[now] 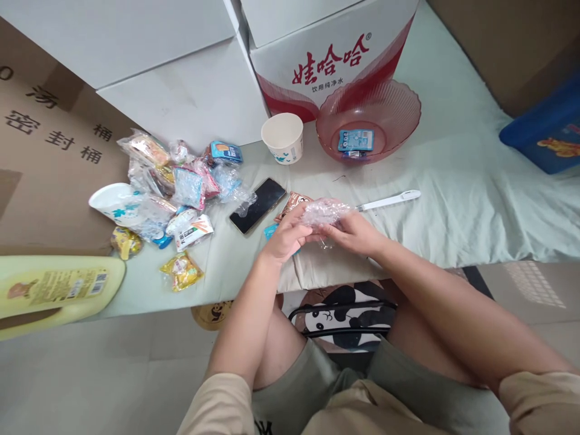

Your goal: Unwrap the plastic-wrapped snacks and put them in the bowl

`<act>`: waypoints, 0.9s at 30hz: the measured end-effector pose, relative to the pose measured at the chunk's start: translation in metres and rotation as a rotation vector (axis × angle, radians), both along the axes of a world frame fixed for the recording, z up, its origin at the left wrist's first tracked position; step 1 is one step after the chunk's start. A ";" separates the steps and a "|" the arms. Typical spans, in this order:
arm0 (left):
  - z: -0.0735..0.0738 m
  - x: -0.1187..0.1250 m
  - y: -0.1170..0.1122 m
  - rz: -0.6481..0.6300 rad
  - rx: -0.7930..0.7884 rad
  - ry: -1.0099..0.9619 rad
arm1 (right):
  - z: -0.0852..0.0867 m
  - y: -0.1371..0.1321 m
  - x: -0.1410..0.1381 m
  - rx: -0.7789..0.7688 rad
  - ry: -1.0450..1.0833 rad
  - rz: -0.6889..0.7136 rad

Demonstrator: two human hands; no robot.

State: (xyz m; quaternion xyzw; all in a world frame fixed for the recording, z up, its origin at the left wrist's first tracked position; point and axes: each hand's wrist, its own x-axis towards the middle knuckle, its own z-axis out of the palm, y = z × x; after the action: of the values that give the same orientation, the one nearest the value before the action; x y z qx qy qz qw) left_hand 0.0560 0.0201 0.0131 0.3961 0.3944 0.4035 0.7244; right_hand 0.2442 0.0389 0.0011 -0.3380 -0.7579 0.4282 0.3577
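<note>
Crumpled bubble wrap (327, 212) is gripped between my two hands over the front of the cloth-covered surface. My left hand (292, 234) is closed on its left side, and my right hand (356, 232) pinches it from the right. What the wrap may contain cannot be made out. Beneath and behind my left hand lies a brown printed packet (294, 204), partly hidden. A light blue piece (270, 231) pokes out beside the same hand. To the right of my right hand rests a white-handled knife (394, 199), its blade end running toward my fingers.
A black phone (258, 205) lies left of my hands. Farther left is a pile of wrapped snacks (190, 184) with a tipped paper cup (113, 202). Behind stand an upright paper cup (290, 136), a pink bowl (399, 109) holding blue packets, and stacked white boxes (181, 103).
</note>
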 end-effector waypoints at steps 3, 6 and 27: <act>0.005 -0.001 0.002 -0.040 -0.072 -0.121 | -0.002 -0.003 -0.001 0.065 0.041 -0.070; 0.005 0.002 0.001 -0.020 -0.051 -0.103 | 0.002 -0.006 0.000 0.152 0.062 -0.167; 0.004 0.006 -0.010 0.286 0.091 0.065 | 0.004 -0.014 -0.015 0.451 0.010 -0.195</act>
State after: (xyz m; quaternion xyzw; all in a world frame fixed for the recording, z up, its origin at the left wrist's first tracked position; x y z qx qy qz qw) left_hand 0.0618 0.0100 0.0169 0.3811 0.4512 0.5069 0.6279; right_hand 0.2288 0.0253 0.0051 -0.3191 -0.7963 0.2134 0.4675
